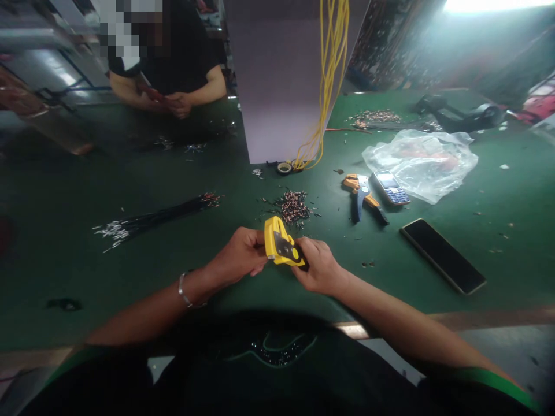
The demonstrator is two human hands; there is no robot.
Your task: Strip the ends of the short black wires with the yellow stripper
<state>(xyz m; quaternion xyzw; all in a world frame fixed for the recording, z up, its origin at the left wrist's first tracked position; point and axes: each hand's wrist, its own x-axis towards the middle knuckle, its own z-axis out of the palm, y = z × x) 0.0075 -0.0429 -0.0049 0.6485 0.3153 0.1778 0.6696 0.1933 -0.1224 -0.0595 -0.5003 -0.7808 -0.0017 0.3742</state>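
Note:
My right hand [318, 266] is closed around the handles of a yellow wire stripper [284, 245], its head pointing to the left. Against the jaw end, my left hand [245, 251] is closed in a pinch; whatever its fingers hold is hidden. Just beyond the stripper lies a pile of short black and copper wire bits [295, 208]. To the left rests a bundle of black wires [167, 215], with pale ends on the left and coppery ends on the right.
An orange and dark wire stripper [363, 193], a keypad phone [390, 188], a smartphone [442, 255] and a clear plastic bag [427, 162] lie on the green table [342, 312]. Tape rolls [285, 167] and yellow wires [323, 124] are by a tall panel [277, 86]. Another person [186, 63] sits opposite.

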